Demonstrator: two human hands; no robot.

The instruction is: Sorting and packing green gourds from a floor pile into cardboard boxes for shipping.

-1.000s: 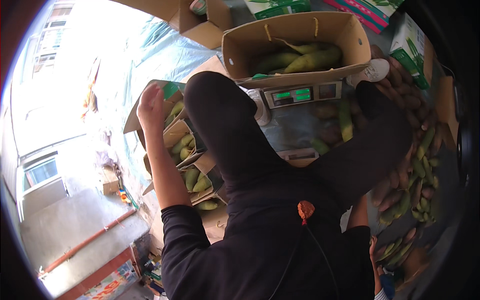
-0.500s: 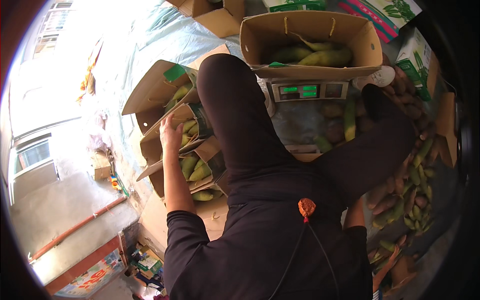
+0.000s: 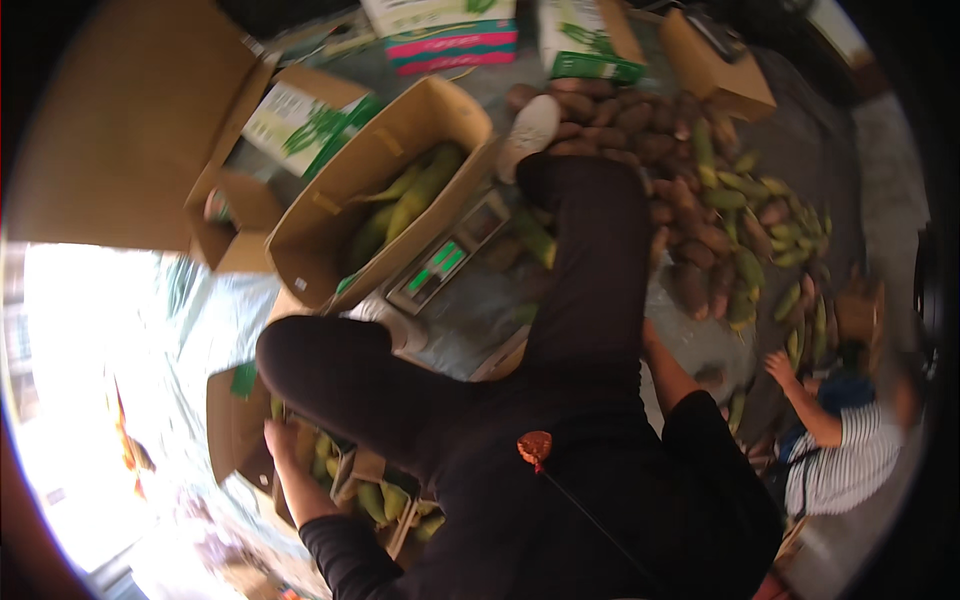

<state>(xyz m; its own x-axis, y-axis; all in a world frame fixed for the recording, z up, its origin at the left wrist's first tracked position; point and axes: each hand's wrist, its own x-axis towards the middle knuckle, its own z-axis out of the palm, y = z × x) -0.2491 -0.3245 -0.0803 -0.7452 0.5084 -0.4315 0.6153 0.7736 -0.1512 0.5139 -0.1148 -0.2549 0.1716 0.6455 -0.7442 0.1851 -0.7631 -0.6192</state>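
Note:
At the lower left, my left hand (image 3: 283,441) is beside my raised knee, at the side of an open cardboard box (image 3: 228,415). Its fingers look curled in, and what they hold, if anything, is hidden. Green melon-like vegetables (image 3: 370,500) fill several boxes next to it. My right forearm (image 3: 668,368) reaches forward beside my other leg, which hides most of that hand. Past my knee, a long open box (image 3: 300,225) holds long green vegetables (image 3: 425,195) and stands on a digital scale (image 3: 440,265) with a lit green display.
Brown tubers (image 3: 690,250) and slender green vegetables (image 3: 740,190) lie piled at the right. A co-worker in a striped shirt (image 3: 850,460) reaches in at the lower right. Printed cartons (image 3: 590,40) and a small open box (image 3: 715,70) stand at the back.
My view has swung to the right, showing more of the pile and the co-worker. My left hand has left the spread pose on the box and its fingers now look curled.

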